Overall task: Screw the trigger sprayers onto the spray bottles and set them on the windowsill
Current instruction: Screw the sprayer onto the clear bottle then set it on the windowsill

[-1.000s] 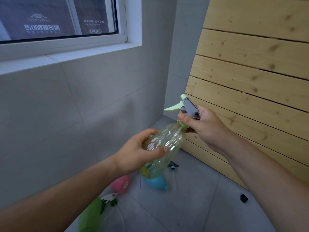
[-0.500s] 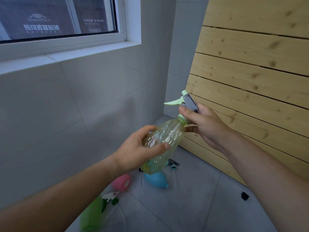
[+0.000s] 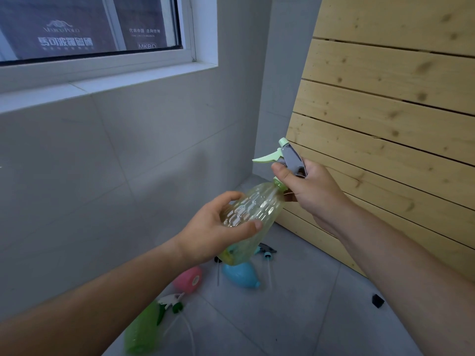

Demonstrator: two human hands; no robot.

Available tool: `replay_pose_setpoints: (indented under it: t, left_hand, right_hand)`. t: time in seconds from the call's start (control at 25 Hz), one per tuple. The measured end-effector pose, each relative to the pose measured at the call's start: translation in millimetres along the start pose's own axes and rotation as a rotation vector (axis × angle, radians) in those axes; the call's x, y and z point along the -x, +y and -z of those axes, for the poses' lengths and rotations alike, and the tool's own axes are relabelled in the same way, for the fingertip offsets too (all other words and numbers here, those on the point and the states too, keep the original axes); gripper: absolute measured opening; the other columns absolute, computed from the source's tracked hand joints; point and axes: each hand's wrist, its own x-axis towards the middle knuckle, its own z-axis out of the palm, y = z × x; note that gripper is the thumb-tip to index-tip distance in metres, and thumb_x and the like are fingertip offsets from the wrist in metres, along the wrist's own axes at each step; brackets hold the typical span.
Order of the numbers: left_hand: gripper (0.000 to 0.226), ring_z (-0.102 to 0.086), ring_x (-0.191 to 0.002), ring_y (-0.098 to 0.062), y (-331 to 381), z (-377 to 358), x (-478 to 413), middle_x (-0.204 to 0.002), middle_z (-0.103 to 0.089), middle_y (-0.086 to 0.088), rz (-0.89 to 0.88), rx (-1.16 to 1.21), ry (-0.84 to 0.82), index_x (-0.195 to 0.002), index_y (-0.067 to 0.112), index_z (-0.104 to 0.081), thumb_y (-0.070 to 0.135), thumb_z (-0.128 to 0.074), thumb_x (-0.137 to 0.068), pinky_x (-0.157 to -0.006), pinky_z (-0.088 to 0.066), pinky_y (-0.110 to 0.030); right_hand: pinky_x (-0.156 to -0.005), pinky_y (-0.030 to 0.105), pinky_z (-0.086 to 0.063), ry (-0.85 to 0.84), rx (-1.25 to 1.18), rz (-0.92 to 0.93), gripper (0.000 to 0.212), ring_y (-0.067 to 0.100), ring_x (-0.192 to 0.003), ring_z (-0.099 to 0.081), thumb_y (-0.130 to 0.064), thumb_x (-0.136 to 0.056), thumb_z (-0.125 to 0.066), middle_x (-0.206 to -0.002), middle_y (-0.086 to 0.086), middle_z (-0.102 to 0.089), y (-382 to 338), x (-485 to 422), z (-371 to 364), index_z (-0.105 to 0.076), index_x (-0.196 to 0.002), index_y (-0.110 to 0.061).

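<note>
A clear yellowish spray bottle (image 3: 257,211) is held tilted in mid-air, neck up to the right. My left hand (image 3: 218,229) wraps its body. My right hand (image 3: 308,191) grips the grey and mint-green trigger sprayer (image 3: 288,156) seated on the bottle's neck. On the floor below lie a blue bottle (image 3: 241,274), a pink bottle (image 3: 189,278) and a green bottle (image 3: 142,330). A loose white and green sprayer (image 3: 171,301) rests by the green bottle, and another loose sprayer (image 3: 266,251) lies behind the blue one. The white windowsill (image 3: 102,83) runs along the upper left.
A slatted wooden panel (image 3: 385,124) leans against the wall on the right. A small black object (image 3: 377,301) lies on the grey tiled floor (image 3: 282,317). A grey tiled wall (image 3: 102,163) fills the left below the window.
My right hand has shifted its grip around the sprayer's collar, and the sprayer head has risen slightly. The bottle stays in my left hand.
</note>
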Motion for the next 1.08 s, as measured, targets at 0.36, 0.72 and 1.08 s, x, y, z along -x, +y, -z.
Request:
replay_pose_setpoints:
  t: [0.36, 0.72, 1.08]
  left_hand:
    - [0.050, -0.075, -0.093, -0.025, 7, -2, 3, -0.106, -0.078, -0.012, 0.225, 0.288, -0.255, -0.112, 0.013, -0.077, 0.051, -0.074, -0.079, -0.084, -0.062, -0.037]
    - [0.046, -0.069, -0.071, -0.016, 11, -9, 2, -0.079, -0.072, 0.002, 0.065, 0.012, -0.029, -0.088, 0.022, -0.072, 0.062, -0.078, -0.064, -0.069, -0.058, -0.034]
    - [0.059, -0.076, -0.075, -0.011, 7, -4, -3, -0.083, -0.078, 0.007, 0.083, -0.034, 0.057, -0.105, 0.025, -0.067, 0.064, -0.082, -0.064, -0.066, -0.060, -0.028]
  right_hand:
    - [-0.098, 0.047, -0.051, -0.283, -0.514, -0.150, 0.048, 0.031, -0.105, -0.067, -0.016, -0.080, -0.067, -0.113, 0.019, -0.073, -7, 5, 5, -0.059, -0.121, 0.007]
    - [-0.074, 0.035, -0.061, -0.167, -0.502, -0.077, 0.015, 0.025, -0.088, -0.071, -0.005, -0.093, -0.054, -0.092, 0.015, -0.073, -11, 7, -14, -0.064, -0.103, 0.000]
    - [-0.080, 0.035, -0.056, -0.105, -0.475, -0.066, 0.020, 0.023, -0.090, -0.070, -0.023, -0.089, -0.063, -0.107, 0.014, -0.075, -2, 7, -20, -0.068, -0.098, -0.007]
